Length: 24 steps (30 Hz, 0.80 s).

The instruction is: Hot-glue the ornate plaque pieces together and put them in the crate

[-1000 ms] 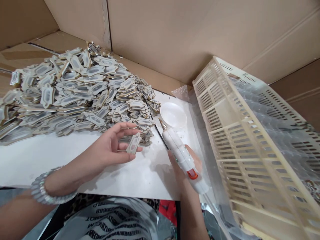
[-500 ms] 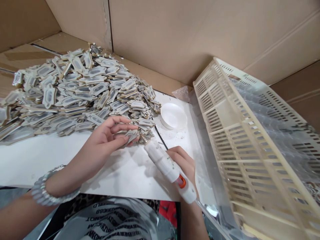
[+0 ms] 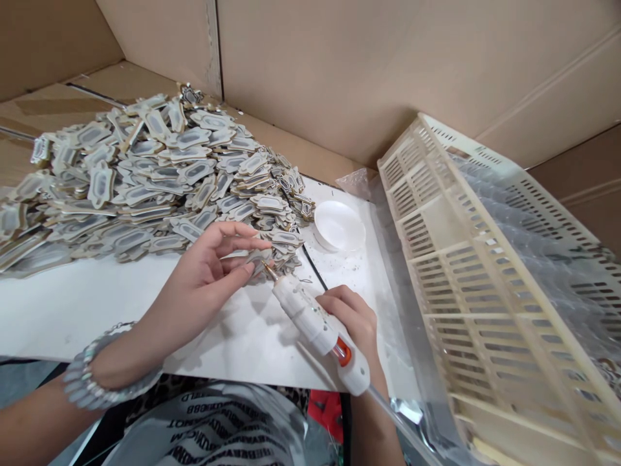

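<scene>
My left hand (image 3: 208,275) pinches a small flat tag-shaped piece (image 3: 256,257) between thumb and fingers, just above the white table (image 3: 72,304). My right hand (image 3: 352,317) grips a white glue gun (image 3: 315,323) with an orange trigger. Its metal nozzle touches the held piece. A large heap of the same beige and grey pieces (image 3: 140,175) lies behind my left hand. I wear a beaded bracelet (image 3: 92,382) on the left wrist.
A round white dish (image 3: 339,226) sits right of the heap. A cream slatted plastic crate (image 3: 490,285) lined with clear plastic stands tilted at the right. Brown cardboard walls (image 3: 339,71) enclose the back. Patterned fabric (image 3: 213,421) lies below the table edge.
The glue gun swung left from beside the dish until its nozzle met the piece. My left hand turned the piece flatter and drew it slightly toward the heap.
</scene>
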Each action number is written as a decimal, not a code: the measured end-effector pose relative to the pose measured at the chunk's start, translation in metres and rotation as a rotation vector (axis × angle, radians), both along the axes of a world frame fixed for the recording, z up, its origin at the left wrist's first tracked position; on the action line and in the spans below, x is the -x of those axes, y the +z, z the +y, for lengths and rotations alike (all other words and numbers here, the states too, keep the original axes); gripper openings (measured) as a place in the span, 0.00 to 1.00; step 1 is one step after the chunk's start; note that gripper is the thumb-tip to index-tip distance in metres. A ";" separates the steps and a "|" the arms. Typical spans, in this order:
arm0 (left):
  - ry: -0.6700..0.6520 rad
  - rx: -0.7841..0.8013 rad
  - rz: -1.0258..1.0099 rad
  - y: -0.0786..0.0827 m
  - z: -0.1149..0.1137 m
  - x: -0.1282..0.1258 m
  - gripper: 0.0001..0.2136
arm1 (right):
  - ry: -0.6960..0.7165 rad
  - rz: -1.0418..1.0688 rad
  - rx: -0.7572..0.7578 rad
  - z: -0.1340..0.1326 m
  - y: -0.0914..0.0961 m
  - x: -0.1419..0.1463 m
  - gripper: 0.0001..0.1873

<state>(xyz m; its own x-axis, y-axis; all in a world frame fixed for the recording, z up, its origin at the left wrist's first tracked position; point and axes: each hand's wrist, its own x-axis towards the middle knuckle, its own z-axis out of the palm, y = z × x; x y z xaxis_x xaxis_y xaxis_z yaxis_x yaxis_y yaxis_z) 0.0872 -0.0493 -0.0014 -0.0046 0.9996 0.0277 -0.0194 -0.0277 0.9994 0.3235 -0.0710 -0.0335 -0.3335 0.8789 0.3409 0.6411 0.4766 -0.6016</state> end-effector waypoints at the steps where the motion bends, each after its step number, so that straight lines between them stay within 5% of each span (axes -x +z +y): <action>1: 0.000 -0.004 0.000 0.000 0.000 0.000 0.10 | -0.003 0.012 -0.013 0.000 -0.001 0.001 0.09; 24: -0.004 0.047 0.015 0.003 -0.002 0.000 0.12 | -0.071 -0.039 -0.046 -0.002 -0.007 0.003 0.11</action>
<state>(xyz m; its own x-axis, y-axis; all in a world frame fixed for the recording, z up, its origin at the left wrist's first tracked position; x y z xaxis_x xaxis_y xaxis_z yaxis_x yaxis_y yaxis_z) 0.0875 -0.0513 0.0016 -0.0004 0.9998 -0.0192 -0.0048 0.0192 0.9998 0.3209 -0.0726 -0.0403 -0.2850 0.8845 0.3694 0.6968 0.4558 -0.5538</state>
